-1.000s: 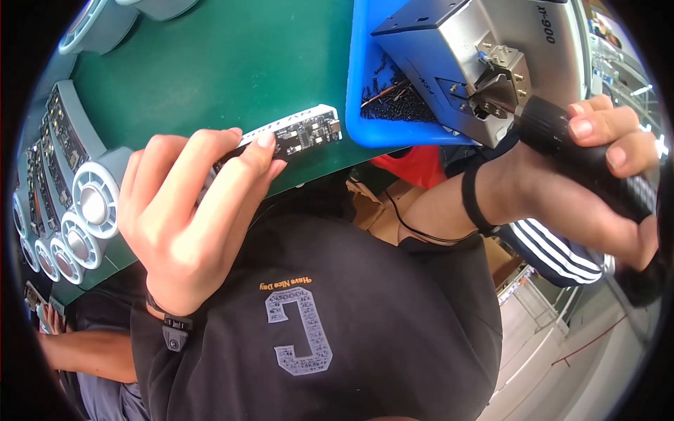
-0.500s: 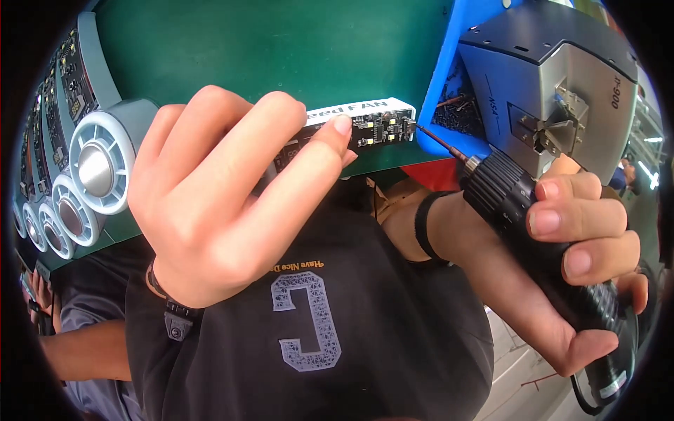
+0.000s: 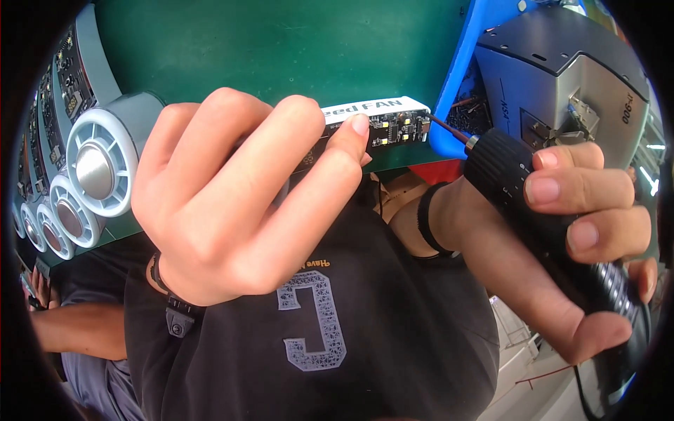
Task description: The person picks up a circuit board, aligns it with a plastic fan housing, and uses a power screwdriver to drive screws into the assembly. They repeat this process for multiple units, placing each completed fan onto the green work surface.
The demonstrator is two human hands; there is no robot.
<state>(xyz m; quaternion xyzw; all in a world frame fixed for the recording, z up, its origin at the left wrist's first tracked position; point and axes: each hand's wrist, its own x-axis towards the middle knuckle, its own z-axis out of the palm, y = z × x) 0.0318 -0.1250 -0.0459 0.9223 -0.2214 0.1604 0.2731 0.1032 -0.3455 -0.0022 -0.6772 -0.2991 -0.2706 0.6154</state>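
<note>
Between the fingers of my left hand (image 3: 217, 189) is a white fan housing (image 3: 379, 107), gripped with my thumb against its side. A black circuit board (image 3: 397, 131) with small yellowish and silver parts shows along that side. Its left portion is hidden behind my hand. My right hand (image 3: 586, 203) is wrapped round a black electric screwdriver (image 3: 523, 179) with a ribbed collar. The thin bit (image 3: 449, 129) points up and left, its tip at or very close to the board's right end; I cannot tell whether it touches.
A grey screw feeder (image 3: 554, 77) stands at the right beside a blue tray (image 3: 453, 91) holding small dark screws. Several fan bodies with round pale-blue grilles (image 3: 98, 168) and exposed boards line the left side of the green mat (image 3: 281, 49). Another person's arm (image 3: 84, 328) shows at lower left.
My left hand and the fan housing have shifted slightly right. The screwdriver has moved a little right too, its bit staying by the board's right end.
</note>
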